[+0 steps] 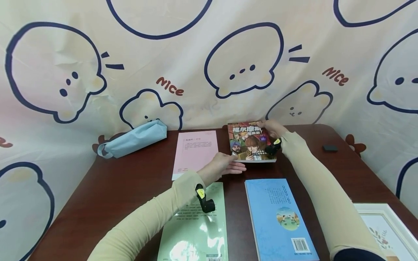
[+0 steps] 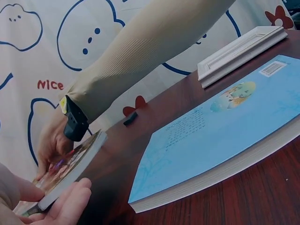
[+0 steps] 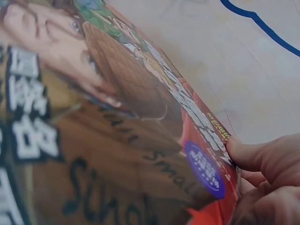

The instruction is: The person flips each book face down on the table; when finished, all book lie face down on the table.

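Note:
Both hands hold a book with an illustrated comic-style cover at the back of the table. My left hand pinches its near left corner, thumb on top and fingers beneath, as the left wrist view shows. At the far right edge my right hand grips the book; in the right wrist view the thumb presses the cover's edge with the fingers curled below. The book's near edge looks lifted off the table. Left of it lies a pink book, partly behind the left hand.
A green book lies in front, under the left forearm. Beside it is a blue book. A light blue pouch rests at the back left, a white frame at the front right, and a small dark block at the right.

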The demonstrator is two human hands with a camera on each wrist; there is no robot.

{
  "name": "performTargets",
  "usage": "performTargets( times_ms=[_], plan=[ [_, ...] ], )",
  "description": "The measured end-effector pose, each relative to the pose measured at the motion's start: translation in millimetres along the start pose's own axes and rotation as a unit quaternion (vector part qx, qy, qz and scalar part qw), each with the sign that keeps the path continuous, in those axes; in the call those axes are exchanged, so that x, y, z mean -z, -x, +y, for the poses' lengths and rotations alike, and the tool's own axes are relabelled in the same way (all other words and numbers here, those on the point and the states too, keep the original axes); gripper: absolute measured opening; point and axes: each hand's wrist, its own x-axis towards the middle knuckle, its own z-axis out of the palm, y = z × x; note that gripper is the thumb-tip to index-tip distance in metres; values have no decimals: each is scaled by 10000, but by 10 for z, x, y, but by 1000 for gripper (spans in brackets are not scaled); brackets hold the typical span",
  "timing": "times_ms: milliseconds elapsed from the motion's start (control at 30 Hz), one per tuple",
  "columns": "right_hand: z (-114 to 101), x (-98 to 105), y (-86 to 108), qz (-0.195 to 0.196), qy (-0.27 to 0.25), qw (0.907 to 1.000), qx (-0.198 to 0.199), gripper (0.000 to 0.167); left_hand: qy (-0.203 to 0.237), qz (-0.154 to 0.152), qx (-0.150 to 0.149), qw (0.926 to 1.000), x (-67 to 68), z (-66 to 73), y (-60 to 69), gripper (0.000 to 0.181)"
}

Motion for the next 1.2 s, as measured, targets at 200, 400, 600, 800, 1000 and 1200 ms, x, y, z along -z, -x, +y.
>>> performTargets(
  times_ms=[200,400,600,800,1000,1200],
  plan=[
    [27,16,9,-67,85,9997,220,62,28,54,-49,10000,22,-27,-13,42],
    [38,42,74,-354,-62,9987,353,60,326,164,-154,9992,45,-19,-2,40],
    [3,78,215,-137,485,9986,187,59,604,66,-351,9975,47,-27,-14,36],
    [-46,116,271,-82,1005,9943,358,56,470,318,-500,9971,45,-3,12,21],
    [-147,38,329,-87,1430,9884,507,56,221,284,-863,9956,24,9,46,23],
    [-244,-16,324,-27,1590,9861,477,56,68,298,-933,9952,51,24,76,28]
  ],
)
